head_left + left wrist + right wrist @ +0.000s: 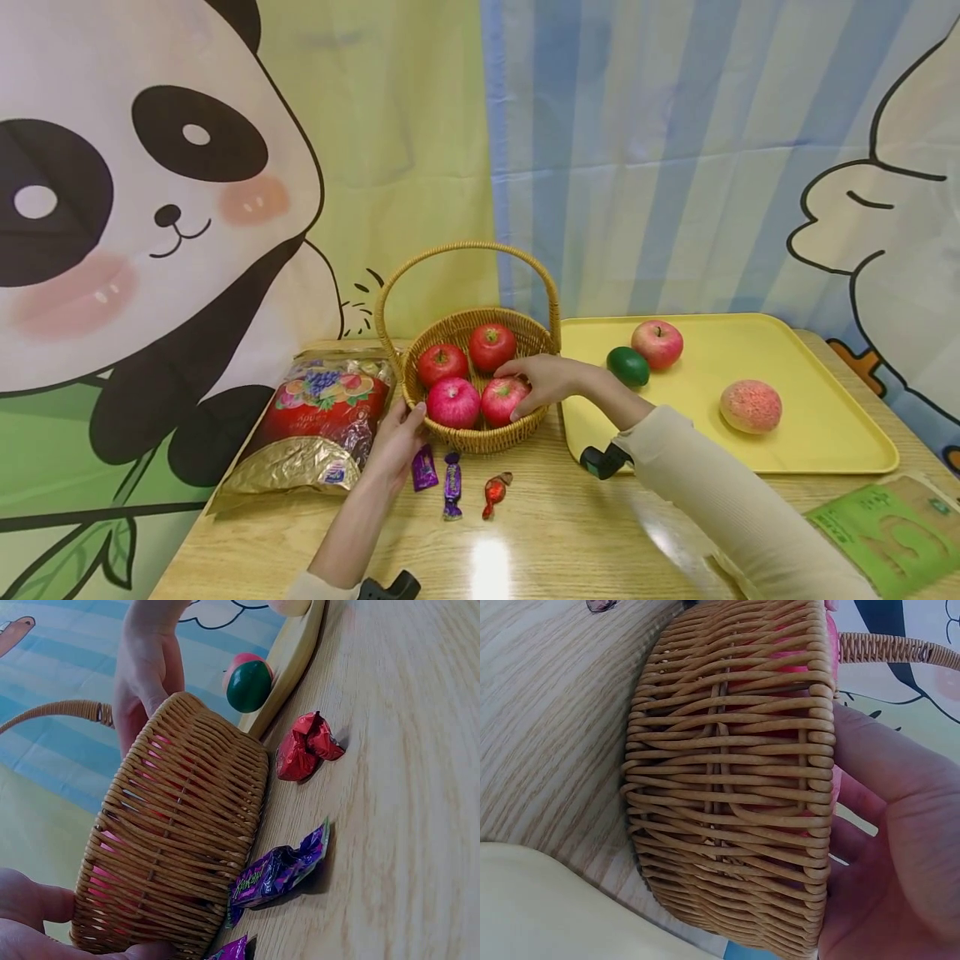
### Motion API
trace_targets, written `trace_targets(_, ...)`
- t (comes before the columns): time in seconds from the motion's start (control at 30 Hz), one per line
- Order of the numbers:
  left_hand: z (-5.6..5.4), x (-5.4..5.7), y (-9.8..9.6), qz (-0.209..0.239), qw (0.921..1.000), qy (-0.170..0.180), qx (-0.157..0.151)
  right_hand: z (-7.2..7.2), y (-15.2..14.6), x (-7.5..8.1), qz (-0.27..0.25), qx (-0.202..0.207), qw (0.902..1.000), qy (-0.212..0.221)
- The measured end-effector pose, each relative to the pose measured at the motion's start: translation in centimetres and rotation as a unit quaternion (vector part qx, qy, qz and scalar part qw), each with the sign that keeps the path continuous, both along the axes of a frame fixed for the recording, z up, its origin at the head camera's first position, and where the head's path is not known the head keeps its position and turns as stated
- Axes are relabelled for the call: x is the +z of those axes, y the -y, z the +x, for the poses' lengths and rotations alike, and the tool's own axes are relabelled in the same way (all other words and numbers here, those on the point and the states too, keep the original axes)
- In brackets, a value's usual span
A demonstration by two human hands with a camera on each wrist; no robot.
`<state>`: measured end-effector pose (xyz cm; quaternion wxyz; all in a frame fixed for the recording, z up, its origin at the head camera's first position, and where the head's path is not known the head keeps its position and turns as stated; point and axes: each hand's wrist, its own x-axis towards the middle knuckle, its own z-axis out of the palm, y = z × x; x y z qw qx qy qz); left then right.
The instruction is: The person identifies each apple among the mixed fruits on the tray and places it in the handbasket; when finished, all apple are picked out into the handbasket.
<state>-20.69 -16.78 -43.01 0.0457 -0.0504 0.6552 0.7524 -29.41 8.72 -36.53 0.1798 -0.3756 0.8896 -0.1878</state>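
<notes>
A wicker basket with a tall handle holds several apples, two red ones behind and two pinker ones in front. My left hand grips the basket's front left side, its thumb near the rim. Inside the basket, my right hand curls its fingers round the front right apple. Beside the left hand sits the front left apple. From the right wrist view, the woven wall hides most of the held apple and the fingertips.
Three wrapped candies, including a purple one and a red one, lie before the basket. A candy bag stands left. The yellow tray at right bears an apple, a green fruit and a peach-coloured fruit.
</notes>
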Motion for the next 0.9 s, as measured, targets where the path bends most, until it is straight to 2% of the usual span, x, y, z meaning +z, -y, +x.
trace_targets(0.27, -0.1, 0.1, -0.1, 0.002, 1.0000, 0.004, 0.001, 0.7, -0.6, 0.6, -0.003, 0.011, 0.9999, -0.002)
trace_targets(0.37, -0.1, 0.1, -0.1, 0.000, 1.0000, 0.006, 0.002, 1.0, -1.2, 0.9, -0.020, 0.009, 0.9997, -0.013)
trace_targets(0.47, -0.1, 0.1, -0.1, 0.000, 1.0000, 0.009, 0.002, 1.1, -2.4, 1.1, -0.060, 0.000, 0.9980, -0.019)
trace_targets(0.57, -0.1, 0.1, -0.1, -0.001, 1.0000, 0.009, -0.003, 1.1, -4.2, 1.7, -0.121, -0.016, 0.9925, 0.006)
trace_targets(0.7, -0.1, 0.2, 0.0, -0.006, 0.9999, 0.012, -0.005, 0.9, -7.8, 2.6, -0.183, -0.037, 0.9803, 0.065)
trace_targets(0.8, 0.0, 0.2, 0.0, -0.008, 0.9999, 0.014, -0.005, 0.6, -11.0, 3.1, -0.183, -0.067, 0.9782, 0.072)
trace_targets(0.9, 0.0, 0.3, 0.0, -0.009, 0.9999, 0.011, -0.006, 0.2, -14.2, 3.4, -0.168, -0.114, 0.9780, 0.048)
